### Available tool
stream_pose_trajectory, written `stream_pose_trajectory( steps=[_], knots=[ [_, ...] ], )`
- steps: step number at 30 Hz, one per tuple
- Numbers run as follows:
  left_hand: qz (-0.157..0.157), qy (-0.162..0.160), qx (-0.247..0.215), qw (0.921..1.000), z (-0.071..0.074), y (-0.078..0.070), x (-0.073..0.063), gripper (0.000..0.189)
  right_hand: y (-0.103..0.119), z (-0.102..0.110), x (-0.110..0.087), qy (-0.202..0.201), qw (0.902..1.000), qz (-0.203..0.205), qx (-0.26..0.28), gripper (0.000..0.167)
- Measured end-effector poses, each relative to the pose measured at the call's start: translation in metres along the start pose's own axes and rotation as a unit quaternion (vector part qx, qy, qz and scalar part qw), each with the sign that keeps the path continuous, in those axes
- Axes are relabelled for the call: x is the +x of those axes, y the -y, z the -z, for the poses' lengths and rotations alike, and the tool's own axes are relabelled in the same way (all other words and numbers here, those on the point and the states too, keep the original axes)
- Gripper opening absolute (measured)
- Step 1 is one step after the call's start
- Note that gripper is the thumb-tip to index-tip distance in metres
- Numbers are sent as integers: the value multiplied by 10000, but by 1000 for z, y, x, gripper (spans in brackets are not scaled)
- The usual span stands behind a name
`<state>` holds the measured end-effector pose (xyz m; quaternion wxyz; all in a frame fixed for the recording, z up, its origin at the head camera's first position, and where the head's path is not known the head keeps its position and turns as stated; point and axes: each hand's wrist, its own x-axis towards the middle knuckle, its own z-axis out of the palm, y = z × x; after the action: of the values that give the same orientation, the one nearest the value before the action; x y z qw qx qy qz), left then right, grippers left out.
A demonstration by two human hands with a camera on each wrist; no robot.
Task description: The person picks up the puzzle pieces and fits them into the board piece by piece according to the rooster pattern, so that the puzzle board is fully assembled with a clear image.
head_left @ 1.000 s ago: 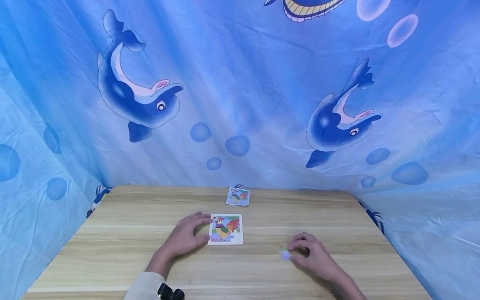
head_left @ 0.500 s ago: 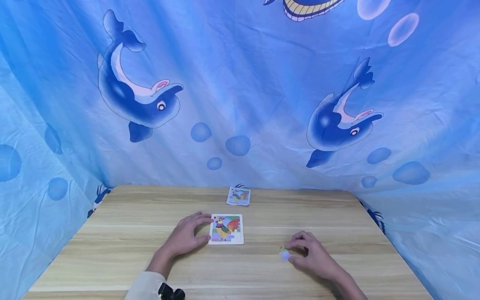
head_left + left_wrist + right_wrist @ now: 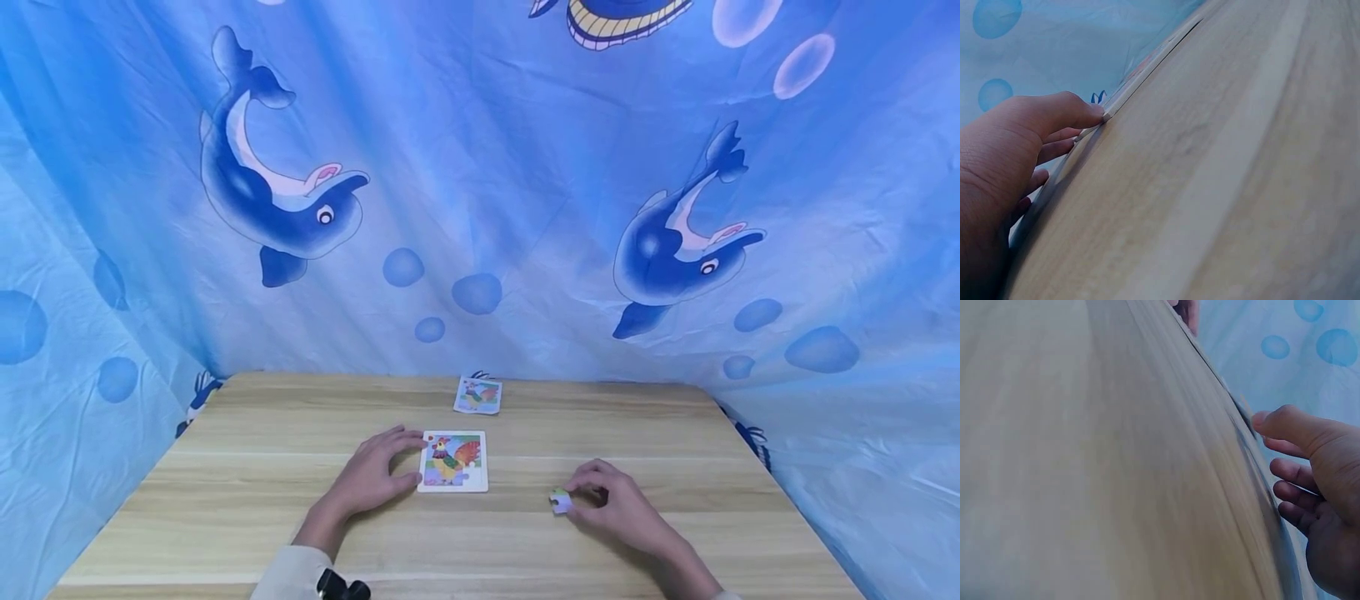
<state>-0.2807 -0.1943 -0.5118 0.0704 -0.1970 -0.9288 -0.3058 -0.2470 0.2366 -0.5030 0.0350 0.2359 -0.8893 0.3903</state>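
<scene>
On the table lies a square jigsaw puzzle (image 3: 453,461) with a rooster picture in a white frame; a pale gap shows at its lower right. My left hand (image 3: 378,468) rests along the puzzle's left side, with index finger and thumb spread apart, their tips at its edge. In the left wrist view the thumb (image 3: 1088,114) touches the frame's rim. To the right, my right hand (image 3: 615,506) pinches a small lilac and green puzzle piece (image 3: 559,501) between thumb and index finger. In the right wrist view, the other fingers (image 3: 1297,487) curl loosely and the piece is hidden.
Behind the puzzle lies a paper card (image 3: 477,396) with the same rooster picture. The wooden table (image 3: 337,408) ends at a blue cloth backdrop (image 3: 480,208) printed with dolphins and bubbles, which hangs at the back and both sides.
My right hand has shifted slightly left, and the puzzle piece has moved left and turned with it. The left hand stays in place at the puzzle's edge.
</scene>
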Motion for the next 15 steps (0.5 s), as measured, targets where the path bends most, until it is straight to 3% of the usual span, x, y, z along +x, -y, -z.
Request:
stream_pose_trajectory(
  steps=[15],
  knots=[
    [41, 49, -61, 10000, 0, 0, -1, 52, 24, -36, 51, -216, 9992, 207, 270, 23]
  ],
)
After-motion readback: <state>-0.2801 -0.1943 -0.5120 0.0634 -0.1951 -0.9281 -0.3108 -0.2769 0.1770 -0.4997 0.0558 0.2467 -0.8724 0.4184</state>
